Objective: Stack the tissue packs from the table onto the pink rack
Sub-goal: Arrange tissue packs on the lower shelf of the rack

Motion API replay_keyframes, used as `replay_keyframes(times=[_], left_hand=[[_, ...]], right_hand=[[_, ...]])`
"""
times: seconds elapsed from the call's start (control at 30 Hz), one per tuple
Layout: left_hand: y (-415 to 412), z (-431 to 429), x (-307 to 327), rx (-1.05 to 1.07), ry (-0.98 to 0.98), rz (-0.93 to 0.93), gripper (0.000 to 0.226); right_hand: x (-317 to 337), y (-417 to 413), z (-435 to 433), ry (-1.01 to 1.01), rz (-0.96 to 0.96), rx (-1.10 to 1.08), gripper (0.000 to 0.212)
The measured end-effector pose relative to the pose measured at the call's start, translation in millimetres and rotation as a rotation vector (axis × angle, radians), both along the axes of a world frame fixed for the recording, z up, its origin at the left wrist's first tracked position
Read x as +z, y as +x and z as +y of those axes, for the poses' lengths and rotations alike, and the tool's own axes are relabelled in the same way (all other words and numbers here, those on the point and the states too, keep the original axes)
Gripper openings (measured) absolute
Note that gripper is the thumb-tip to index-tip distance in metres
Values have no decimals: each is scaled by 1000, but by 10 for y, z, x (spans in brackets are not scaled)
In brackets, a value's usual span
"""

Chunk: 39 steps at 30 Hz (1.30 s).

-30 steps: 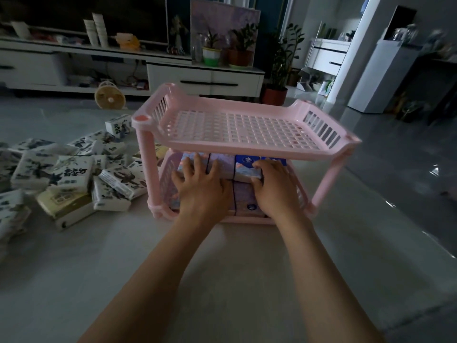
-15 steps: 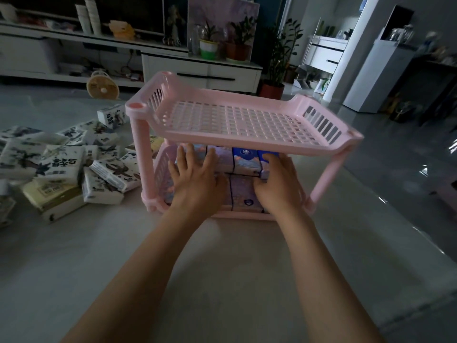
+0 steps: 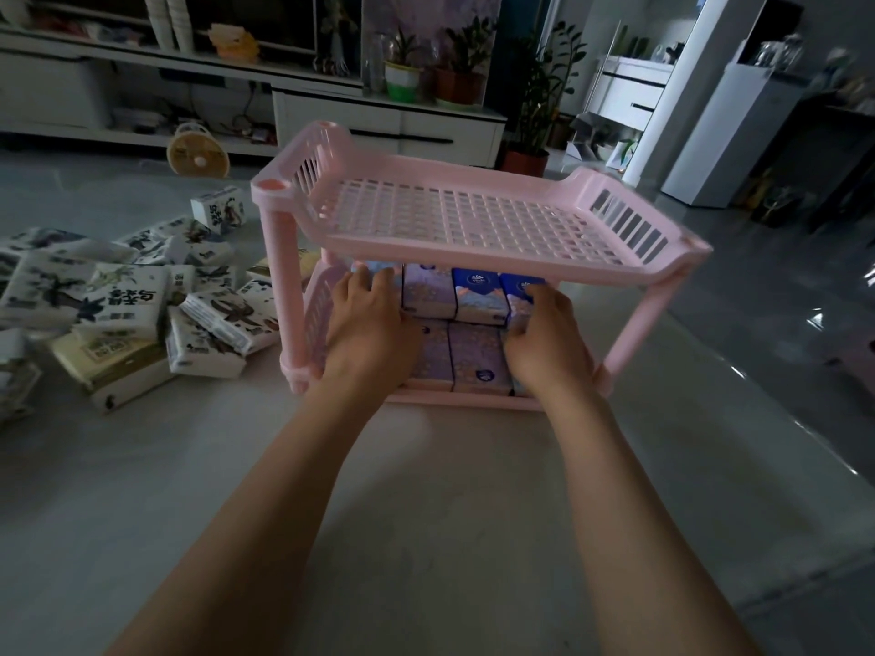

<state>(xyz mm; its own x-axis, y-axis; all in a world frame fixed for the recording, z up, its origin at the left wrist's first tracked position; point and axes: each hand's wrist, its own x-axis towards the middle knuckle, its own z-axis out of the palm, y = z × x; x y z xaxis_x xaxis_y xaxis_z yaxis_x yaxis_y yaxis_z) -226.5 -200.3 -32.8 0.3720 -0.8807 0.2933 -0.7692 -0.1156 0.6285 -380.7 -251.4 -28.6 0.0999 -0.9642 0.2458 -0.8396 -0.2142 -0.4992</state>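
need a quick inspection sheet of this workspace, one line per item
surface: pale surface, dim light.
job's things: pink rack upright; blue and purple packs stacked two high on its lower tier, none on top; white packs heaped loose at left.
clutter: small fan behind the heap.
grippers: left hand flat against the left packs; right hand touching the rightmost blue pack, grip unclear.
cables: loose wires beside the white cabinet, away from the work.
surroundings: potted plants on the cabinet.
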Motion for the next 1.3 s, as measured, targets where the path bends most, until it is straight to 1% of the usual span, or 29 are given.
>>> replay_keyframes(times=[0.07,0.13,0.2,0.27,0.33,0.37,0.4,0.43,0.5,0.53,0.57,0.63,0.7,0.77,0.8,0.87,0.97,1.0,1.07,1.1,1.2,1.23,1.3], left_hand=[[-16,-11,8,44,-14,-31,52],[-73,-10,15,113,-33,-122,51],[-201,51,60,126,-38,-155,51],[-364,139,183,76,-50,-108,42],[-480,257,346,35,-86,-78,28],[-482,341,389,33,-117,-70,27],[-449,447,389,41,-173,-67,28],[-388,571,350,49,-276,-62,30],[-218,914,242,15,-439,19,32],[-117,1099,155,-17,-471,48,31],[-11,1274,53,-34,-476,35,29],[229,1623,-77,0,-486,-24,28],[537,1944,-127,115,-498,-92,29],[921,2244,-141,245,-500,-222,31],[1131,2382,-143,310,-477,-287,32],[1549,2641,-111,445,-353,-355,36],[2093,2892,-41,638,-60,-337,43],[2230,2949,-25,664,39,-327,51],[2437,3028,9,683,186,-335,67],[2524,3055,15,685,235,-343,71],[2675,3083,33,640,342,-303,68],[2692,3095,10,598,401,-309,66],[2669,3131,-77,522,496,-361,70]], right_hand=[[29,23,28,17,75,-3,55],[75,61,86,3,157,-10,60],[139,134,192,-53,138,2,61],[214,202,347,-92,46,-1,48],[275,248,533,-108,-33,15,25],[289,269,640,-106,-70,43,16],[295,295,754,-91,-110,72,14],[300,333,870,-58,-147,99,14],[293,464,1080,64,-245,216,19],[280,551,1170,140,-305,305,24],[263,642,1251,209,-351,394,28],[236,819,1405,326,-389,535,29],[208,960,1545,419,-412,623,28],[177,1056,1650,464,-429,675,25],[171,1100,1694,474,-428,698,24],[178,1217,1768,487,-412,741,23],[223,1430,1840,516,-430,790,21],[240,1497,1859,527,-456,797,21],[273,1617,1891,555,-529,800,21],[285,1669,1906,567,-562,799,21],[313,1801,1971,593,-600,815,21],[316,1844,2003,609,-602,827,20],[303,1921,2087,653,-604,845,19]])
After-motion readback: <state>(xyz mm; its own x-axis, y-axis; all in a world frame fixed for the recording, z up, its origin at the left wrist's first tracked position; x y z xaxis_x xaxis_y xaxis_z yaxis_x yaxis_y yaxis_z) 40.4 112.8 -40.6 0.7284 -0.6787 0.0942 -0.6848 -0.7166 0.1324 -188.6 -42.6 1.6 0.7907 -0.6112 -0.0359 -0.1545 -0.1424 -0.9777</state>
